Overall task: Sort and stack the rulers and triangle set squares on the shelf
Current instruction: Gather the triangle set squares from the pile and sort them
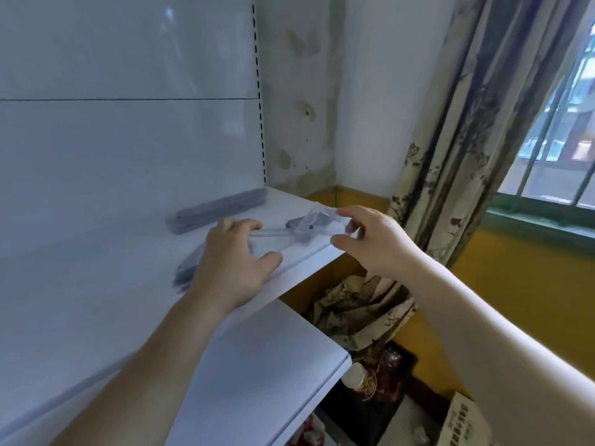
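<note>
— Half done, would you say?

— Less, I'd judge. Nearest me, my left hand [231, 262] lies over a loose grey bundle [188, 273] close to the front lip of the upper shelf [309, 268]. The fingers are bent over it, but the blur won't let me tell whether they grasp it or only rest there.

— And the right?

— My right hand [373, 239] is by the shelf's end corner. Thumb and fingertips pinch a clear plastic piece [317, 220], which seems to be lifted a little off the board. It looks like a set square, though it's too smeared for me to swear to it.

— Anything between the hands?

— One clear ruler [270, 233] runs from under my left fingers toward that piece. A darker item [294, 223] lies just behind it, partly hidden.

— What's already sorted?

— Farthest back, near the rear panel [128, 149], a stack of rulers [219, 209] lies flat and squared up. That's the finished part, as I read it.

— So what's left?

— The bundle under my left hand wants squaring. The single ruler wants joining a stack. And the piece in my right hand has no pile of its own that I can see yet.
</note>
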Demonstrator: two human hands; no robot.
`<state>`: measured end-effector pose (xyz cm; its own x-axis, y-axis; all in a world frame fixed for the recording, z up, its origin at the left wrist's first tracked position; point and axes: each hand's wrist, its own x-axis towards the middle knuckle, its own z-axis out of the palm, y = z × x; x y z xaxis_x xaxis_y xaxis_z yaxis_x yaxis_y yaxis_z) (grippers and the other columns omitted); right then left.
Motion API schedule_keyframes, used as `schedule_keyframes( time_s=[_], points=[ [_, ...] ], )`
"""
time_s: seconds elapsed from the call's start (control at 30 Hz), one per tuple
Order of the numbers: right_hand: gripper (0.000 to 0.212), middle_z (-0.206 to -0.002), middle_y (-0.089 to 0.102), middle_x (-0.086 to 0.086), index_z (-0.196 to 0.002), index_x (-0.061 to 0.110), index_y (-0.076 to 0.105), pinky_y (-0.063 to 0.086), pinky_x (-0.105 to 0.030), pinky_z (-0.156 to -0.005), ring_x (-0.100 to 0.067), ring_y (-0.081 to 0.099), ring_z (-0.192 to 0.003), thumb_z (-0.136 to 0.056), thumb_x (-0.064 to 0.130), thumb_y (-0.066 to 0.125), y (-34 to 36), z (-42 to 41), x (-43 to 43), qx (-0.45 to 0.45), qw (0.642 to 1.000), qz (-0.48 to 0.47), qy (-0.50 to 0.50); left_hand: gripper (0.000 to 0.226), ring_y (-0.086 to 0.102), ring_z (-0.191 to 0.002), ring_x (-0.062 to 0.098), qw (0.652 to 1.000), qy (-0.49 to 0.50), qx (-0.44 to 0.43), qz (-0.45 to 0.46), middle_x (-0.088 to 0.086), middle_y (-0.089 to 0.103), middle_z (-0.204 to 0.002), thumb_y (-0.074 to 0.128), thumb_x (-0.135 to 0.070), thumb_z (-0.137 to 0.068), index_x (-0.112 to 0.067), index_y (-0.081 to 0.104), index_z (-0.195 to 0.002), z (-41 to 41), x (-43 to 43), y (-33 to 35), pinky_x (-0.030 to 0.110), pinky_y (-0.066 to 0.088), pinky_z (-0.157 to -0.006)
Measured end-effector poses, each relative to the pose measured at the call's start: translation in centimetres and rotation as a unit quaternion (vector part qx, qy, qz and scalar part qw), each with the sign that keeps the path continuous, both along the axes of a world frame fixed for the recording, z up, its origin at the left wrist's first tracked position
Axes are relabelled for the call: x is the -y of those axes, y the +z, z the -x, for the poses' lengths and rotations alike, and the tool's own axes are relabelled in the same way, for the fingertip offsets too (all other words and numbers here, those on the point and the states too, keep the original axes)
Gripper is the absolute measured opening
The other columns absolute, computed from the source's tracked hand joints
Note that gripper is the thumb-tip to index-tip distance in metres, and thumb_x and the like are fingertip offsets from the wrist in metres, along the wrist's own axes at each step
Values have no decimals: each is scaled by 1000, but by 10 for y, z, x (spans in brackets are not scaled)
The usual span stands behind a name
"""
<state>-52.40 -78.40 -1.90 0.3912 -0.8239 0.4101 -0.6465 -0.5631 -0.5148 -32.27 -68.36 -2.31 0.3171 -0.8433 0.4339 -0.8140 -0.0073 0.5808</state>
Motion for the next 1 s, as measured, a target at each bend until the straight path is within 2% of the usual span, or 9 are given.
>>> schedule_keyframes(
  time_s=[0.1, 0.3, 0.4, 0.47, 0.53, 0.7, 0.8, 0.87, 1.0],
  points=[
    [49, -101, 52, 14, -134, 32, 47, 37, -17, -68, -3, 50, -81, -88, 40, 62, 3, -10, 34, -2, 1000, 0, 24, 55, 32, -126, 18, 999, 36, 41, 0, -2, 39, -127, 66, -36, -78, -20, 50, -128, -5, 15, 1, 28, 29, -101],
    [53, -115, 54, 8, -138, 31, 45, 35, -23, -83, -10, 50, -103, -88, 39, 62, 0, -23, 100, -43, 993, -25, 107, 59, 29, -128, 26, 981, 159, 101, -43, 3, 40, -132, 63, -40, -81, -18, 47, -133, -9, 23, 1, 36, 28, -106],
    [51, -131, 50, 7, -136, 33, 46, 37, -25, -89, -10, 46, -110, -88, 37, 63, 5, -26, 126, -109, 977, -59, 173, 59, 29, -128, 28, 972, 213, 89, -47, 5, 38, -134, 64, -39, -81, -18, 47, -133, -6, 27, 4, 37, 29, -108],
    [48, -140, 43, 9, -133, 37, 47, 36, -30, -102, -14, 41, -124, -88, 36, 62, 8, -27, 140, -166, 959, -78, 217, 59, 29, -128, 26, 967, 240, 77, -46, 5, 38, -133, 64, -38, -81, -18, 47, -133, 0, 33, 5, 35, 29, -107],
    [47, -143, 39, 12, -132, 41, 46, 32, -34, -109, -13, 37, -130, -88, 38, 61, 8, -29, 153, -209, 942, -84, 250, 59, 29, -128, 26, 963, 256, 71, -45, 6, 39, -132, 63, -38, -82, -18, 47, -134, 7, 38, 6, 35, 28, -108],
    [49, -133, 44, 14, -138, 38, 42, 29, -22, -100, -3, 39, -114, -91, 40, 57, 6, -28, 170, -235, 918, -46, 316, 60, 28, -129, 23, 960, 271, 64, -42, 3, 39, -132, 63, -39, -82, -19, 45, -136, 31, 53, 0, 32, 25, -109],
    [51, -118, 44, 14, -141, 37, 41, 29, -20, -94, -5, 42, -110, -92, 42, 55, 4, -29, 175, -229, 915, -35, 332, 60, 27, -131, 20, 960, 273, 55, -41, 1, 38, -133, 63, -39, -82, -20, 44, -136, 41, 61, -2, 32, 26, -109],
    [52, -114, 44, 13, -142, 35, 40, 30, -20, -93, -7, 43, -110, -93, 43, 54, 1, -30, 177, -226, 911, -38, 342, 60, 26, -131, 19, 961, 270, 47, -42, 1, 38, -133, 62, -39, -83, -19, 43, -137, 47, 66, -2, 32, 26, -109],
    [70, -133, 43, 7, -148, 29, 28, 31, -22, -98, -12, 41, -122, -88, 46, 60, -7, -25, 180, -192, 920, -56, 336, 60, 27, -131, 19, 966, 253, 51, -34, 0, 37, -134, 61, -37, -84, -19, 41, -138, 60, 74, -2, 28, 25, -107]
  ],
)
